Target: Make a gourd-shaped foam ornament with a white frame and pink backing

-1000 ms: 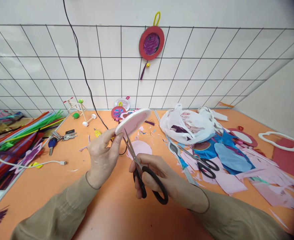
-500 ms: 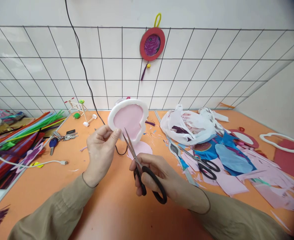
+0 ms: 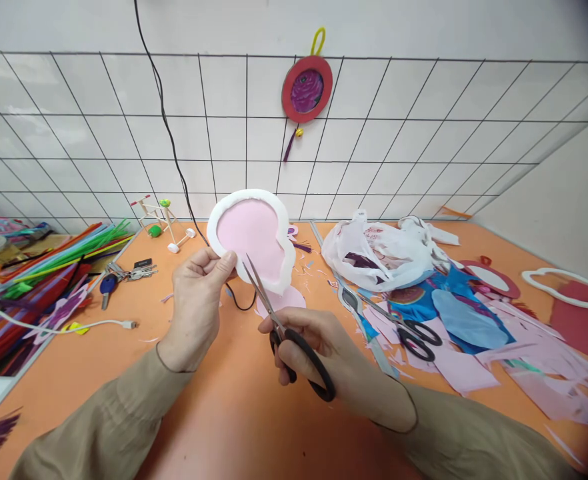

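Observation:
My left hand point(image 3: 200, 300) pinches the lower left edge of a white foam frame point(image 3: 213, 223) between thumb and fingers. Pink sheet point(image 3: 251, 233) fills the inside of this curved, wavy-edged frame, which is held up facing me. My right hand point(image 3: 319, 353) is wrapped round the black handles of a pair of scissors point(image 3: 305, 360). The blades point up and left in front of the frame's lower edge, slightly parted at the tips; I cannot tell whether they touch it. Behind the blades, a rounded pink piece point(image 3: 285, 301) lies on the orange table point(image 3: 234, 413).
A second pair of scissors point(image 3: 414, 337) lies right among pink scraps point(image 3: 467, 367), near a white plastic bag point(image 3: 379, 257). Left are keys point(image 3: 124, 273), a white cable point(image 3: 84, 327) and colourful pipe cleaners point(image 3: 69, 260). A red round ornament point(image 3: 307, 90) hangs on the tiled wall.
My left hand has turned the frame to face me more squarely, and it has shifted slightly left and up. The scissors stay in my right hand, almost unmoved.

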### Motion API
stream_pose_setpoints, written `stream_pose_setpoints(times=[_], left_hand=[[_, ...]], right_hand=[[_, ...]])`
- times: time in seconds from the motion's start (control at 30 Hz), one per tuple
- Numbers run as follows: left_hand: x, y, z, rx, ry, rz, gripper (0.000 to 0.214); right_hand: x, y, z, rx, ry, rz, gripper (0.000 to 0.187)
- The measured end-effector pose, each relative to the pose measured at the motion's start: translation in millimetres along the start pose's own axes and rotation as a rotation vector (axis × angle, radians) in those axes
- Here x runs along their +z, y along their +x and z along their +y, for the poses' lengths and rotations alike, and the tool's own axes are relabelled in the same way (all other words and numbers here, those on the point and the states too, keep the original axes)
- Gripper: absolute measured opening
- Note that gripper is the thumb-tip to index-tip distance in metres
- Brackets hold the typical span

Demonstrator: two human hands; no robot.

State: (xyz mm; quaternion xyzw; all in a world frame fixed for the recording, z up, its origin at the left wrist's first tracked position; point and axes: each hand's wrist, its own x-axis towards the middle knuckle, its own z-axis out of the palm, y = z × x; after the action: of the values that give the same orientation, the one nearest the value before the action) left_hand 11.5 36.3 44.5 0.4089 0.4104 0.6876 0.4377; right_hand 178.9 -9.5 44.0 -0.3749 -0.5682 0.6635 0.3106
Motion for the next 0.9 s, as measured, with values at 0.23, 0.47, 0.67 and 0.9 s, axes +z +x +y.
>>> stream_pose_setpoints(times=[0.23,0.47,0.67,0.9], left_hand=[[-0.5,-2,4,-0.006,-0.029,-0.004,0.017],[-1.3,-1,5,0.002,-0.05,0.008,0.016],[0.4,-1,5,0.012,-0.056,0.021,0.018],[-0.3,-1,4,0.007,-0.056,0.019,0.018]], right_hand=[[3,1,9,-0.067,-0.049,0.051,0.025],[5,3,12,-0.082,-0.034,0.076,0.028],[4,3,14,-0.034,-0.009,0.088,0.031],[3,3,16,0.0,0.0,0.107,0.03]])
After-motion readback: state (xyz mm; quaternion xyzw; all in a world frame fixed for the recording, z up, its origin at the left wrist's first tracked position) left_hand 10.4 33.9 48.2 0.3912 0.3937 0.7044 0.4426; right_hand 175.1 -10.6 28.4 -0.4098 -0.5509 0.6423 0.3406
